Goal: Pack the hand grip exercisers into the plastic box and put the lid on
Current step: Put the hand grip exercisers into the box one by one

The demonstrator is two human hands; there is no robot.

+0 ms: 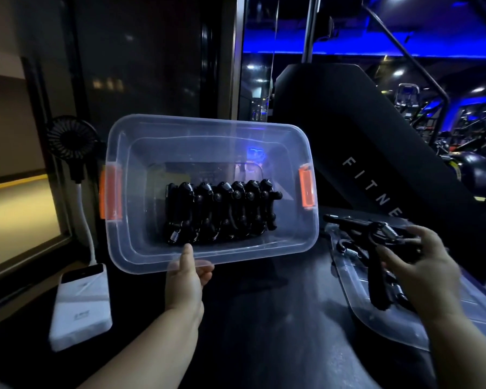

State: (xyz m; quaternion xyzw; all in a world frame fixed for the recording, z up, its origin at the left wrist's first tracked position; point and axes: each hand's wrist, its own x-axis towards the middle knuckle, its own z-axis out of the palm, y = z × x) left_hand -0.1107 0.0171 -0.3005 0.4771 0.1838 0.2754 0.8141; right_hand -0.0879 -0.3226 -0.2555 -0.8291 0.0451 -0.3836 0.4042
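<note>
The left hand (187,279) is closed on the near rim of the plastic box (208,127), thumb laid over the lip and fingers curled beneath. The box is thus held up off the worktop (264,318) and tipped with its opening toward the viewer. At the right, the right hand (421,265) is curled round a loose exerciser (382,231), though blur leaves the firmness of that hold uncertain. This exerciser sits over the clear lid (376,313), which lies flat on the worktop, right of the box and apart from it.

A row of exercisers (222,211) is already packed side by side in the box, so the packing is judged well advanced. At least the grasped piece is left to go in, and the lid is not yet fitted.

How many pieces remain on the lid cannot be counted: the dark shapes merge under the right hand, and the lid's near part is hidden by the forearm.
</note>
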